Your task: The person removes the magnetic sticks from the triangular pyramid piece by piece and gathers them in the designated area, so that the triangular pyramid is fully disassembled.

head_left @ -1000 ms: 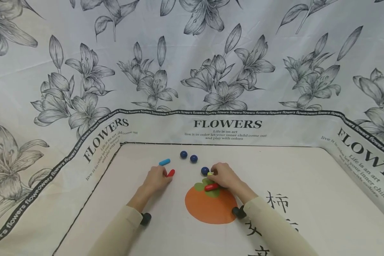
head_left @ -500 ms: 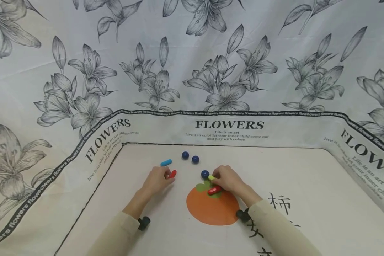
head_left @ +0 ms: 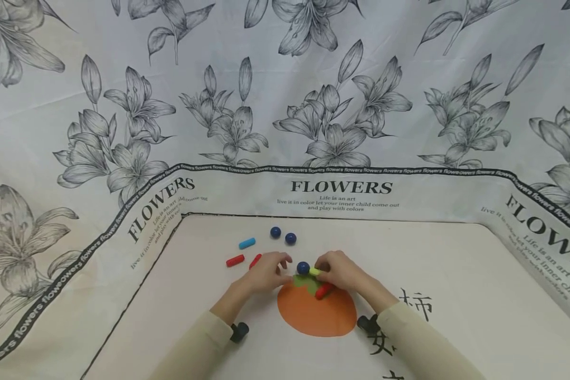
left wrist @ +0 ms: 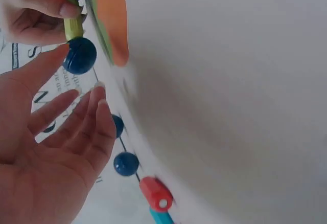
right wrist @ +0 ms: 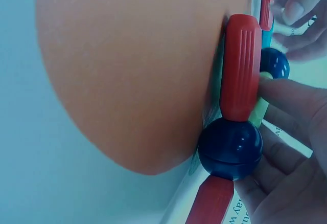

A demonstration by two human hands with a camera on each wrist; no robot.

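My right hand [head_left: 339, 270] pinches a yellow-green rod [right wrist: 259, 111] between thumb and fingers. One end of that rod meets a dark blue ball [head_left: 303, 268]; toward the other end sits a second blue ball [right wrist: 231, 149], which bears a red rod [right wrist: 240, 65] and another red rod [right wrist: 212, 201]. The pieces hang together above a printed orange persimmon [head_left: 316, 311]. My left hand [head_left: 265, 272] is beside the first ball with fingers spread and nothing gripped. In the left wrist view its thumb overlaps that ball [left wrist: 80, 56]; whether they touch, I cannot tell.
Behind my left hand lie a red rod [head_left: 235, 260], another red rod [head_left: 255, 260] partly hidden by the hand, and a light blue rod [head_left: 247, 243]. Two loose blue balls [head_left: 283, 235] are farther back. A flower-printed cloth [head_left: 337, 132] rises around the table.
My left hand has left the red rod it was at and moved right, to the ball on the joined pieces. Its fingers have spread. The right hand has shifted slightly nearer with the pieces.
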